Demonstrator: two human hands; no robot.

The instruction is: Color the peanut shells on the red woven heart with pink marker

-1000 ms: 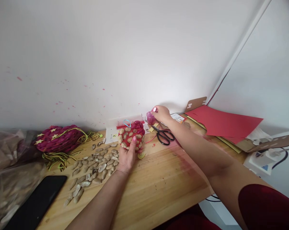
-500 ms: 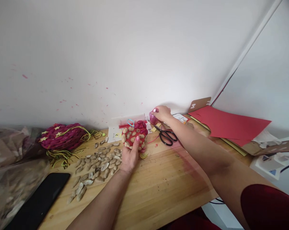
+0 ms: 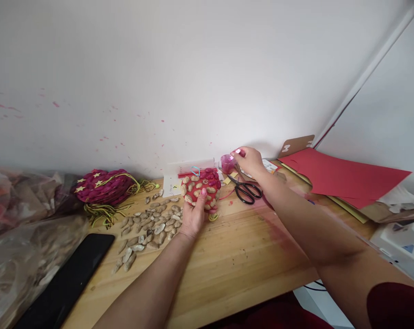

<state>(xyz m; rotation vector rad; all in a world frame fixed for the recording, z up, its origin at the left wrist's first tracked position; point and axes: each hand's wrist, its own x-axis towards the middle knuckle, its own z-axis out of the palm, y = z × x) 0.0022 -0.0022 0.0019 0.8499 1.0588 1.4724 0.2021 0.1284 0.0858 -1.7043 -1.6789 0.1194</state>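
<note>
My left hand (image 3: 194, 214) holds up a red round piece (image 3: 194, 191) covered in peanuts, thumb on its front. Peanuts on its upper right are coloured magenta, the others are plain tan. A pale blue loop (image 3: 195, 171) shows at its top. My right hand (image 3: 248, 159) is pinched beside the rim of a small see-through cup (image 3: 228, 163) stained magenta. What the pinched fingers hold is too small to make out. Black-handled scissors (image 3: 247, 192) lie on the table below the cup. Loose peanuts (image 3: 152, 224) are spread left of my left hand.
A magenta peanut-covered piece (image 3: 105, 188) with yellow stars and tassels lies at the left. Nearer are a black phone (image 3: 69, 278) and a clear plastic bag (image 3: 28, 260). Red sheets (image 3: 347, 173) lie at the right. The white wall (image 3: 200, 82) rises behind the table.
My right hand has moved from over the cup to its right, baring the cup's rim. The left hand still holds the peanut piece. The whole view has shifted slightly.
</note>
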